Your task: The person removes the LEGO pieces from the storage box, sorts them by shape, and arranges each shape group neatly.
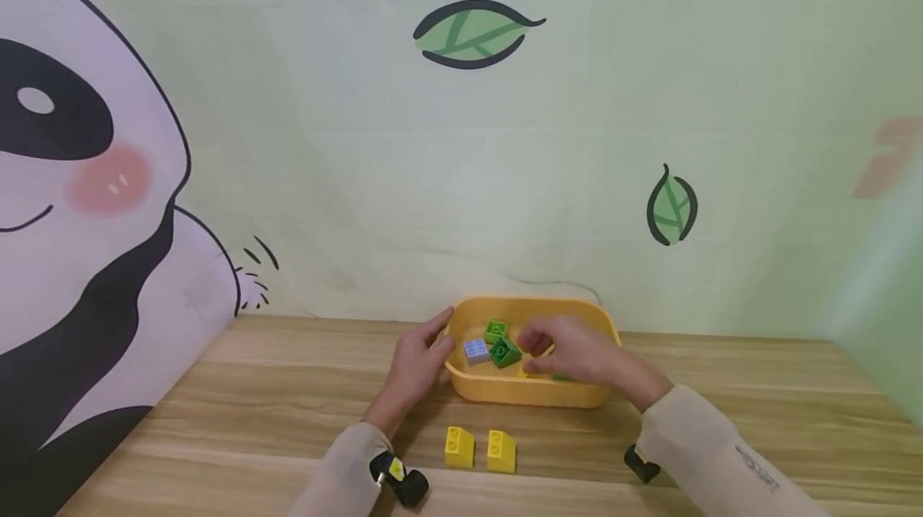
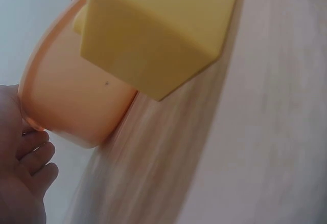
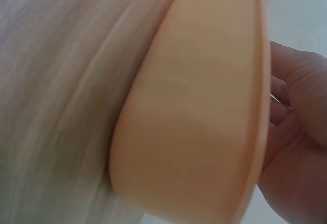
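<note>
Two hands work at one yellow tub (image 1: pixel 530 393) sitting at 12 o'clock on the wooden table (image 1: pixel 216 421). Left hand (image 1: pixel 418 361) rests at the tub's 9 o'clock, fingers fairly straight against the rim, likely steadying it so it doesn't slide; nothing is gripped. Inside the tub: a lilac brick (image 1: pixel 476 350), a light green brick (image 1: pixel 495 330) and a dark green brick (image 1: pixel 505 353), loose and tilted. Right hand (image 1: pixel 577 353) reaches in over the rim from 3 o'clock, fingers curled down near a yellow piece (image 1: pixel 532 373) on the tub floor; can't tell whether it has pinched anything. Two yellow bricks (image 1: pixel 479 449) stand side by side at the tub's 6 o'clock, close together but apart from it, studs up, looks like set out in a row.
</note>
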A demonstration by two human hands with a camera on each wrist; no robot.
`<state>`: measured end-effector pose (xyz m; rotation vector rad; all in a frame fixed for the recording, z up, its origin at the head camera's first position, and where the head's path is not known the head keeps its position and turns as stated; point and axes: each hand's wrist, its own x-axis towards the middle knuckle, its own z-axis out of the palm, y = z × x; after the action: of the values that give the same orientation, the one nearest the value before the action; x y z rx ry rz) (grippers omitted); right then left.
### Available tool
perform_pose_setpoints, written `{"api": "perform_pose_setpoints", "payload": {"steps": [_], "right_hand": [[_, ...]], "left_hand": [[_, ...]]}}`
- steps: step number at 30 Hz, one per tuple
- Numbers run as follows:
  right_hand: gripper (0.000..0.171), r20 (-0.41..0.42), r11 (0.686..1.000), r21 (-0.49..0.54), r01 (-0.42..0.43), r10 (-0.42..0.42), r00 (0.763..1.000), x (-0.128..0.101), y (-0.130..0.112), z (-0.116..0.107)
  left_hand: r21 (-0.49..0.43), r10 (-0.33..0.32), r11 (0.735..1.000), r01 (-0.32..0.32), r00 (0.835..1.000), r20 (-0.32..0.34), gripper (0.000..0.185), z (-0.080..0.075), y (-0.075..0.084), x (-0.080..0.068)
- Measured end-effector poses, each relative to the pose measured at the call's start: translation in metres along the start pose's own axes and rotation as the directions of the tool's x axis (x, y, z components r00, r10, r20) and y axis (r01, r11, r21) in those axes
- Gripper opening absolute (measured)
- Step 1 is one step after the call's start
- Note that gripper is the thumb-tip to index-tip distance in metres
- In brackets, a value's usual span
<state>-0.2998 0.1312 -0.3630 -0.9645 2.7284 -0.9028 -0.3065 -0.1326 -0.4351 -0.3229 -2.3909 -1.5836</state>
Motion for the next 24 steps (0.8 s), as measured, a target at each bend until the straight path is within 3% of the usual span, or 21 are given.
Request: {"api": "perform_pose_setpoints", "payload": {"steps": [8, 24], "right_hand": [[0.017, 0.057, 1.0, 0.031, 0.004, -0.005, 0.998, 0.003, 0.008, 0.007], [0.014, 0.047, 0.994, 0.098, -0.043, 0.039, 0.998, 0.004, 0.014, 0.009]], "left_hand": [[0.004, 0.005, 1.0, -0.005, 1.0, -0.007, 0.051, 0.001, -0.002, 0.001], [0.008, -0.014, 1.0, 0.014, 1.0, 0.002, 0.052, 0.001, -0.001, 0.001]]}}
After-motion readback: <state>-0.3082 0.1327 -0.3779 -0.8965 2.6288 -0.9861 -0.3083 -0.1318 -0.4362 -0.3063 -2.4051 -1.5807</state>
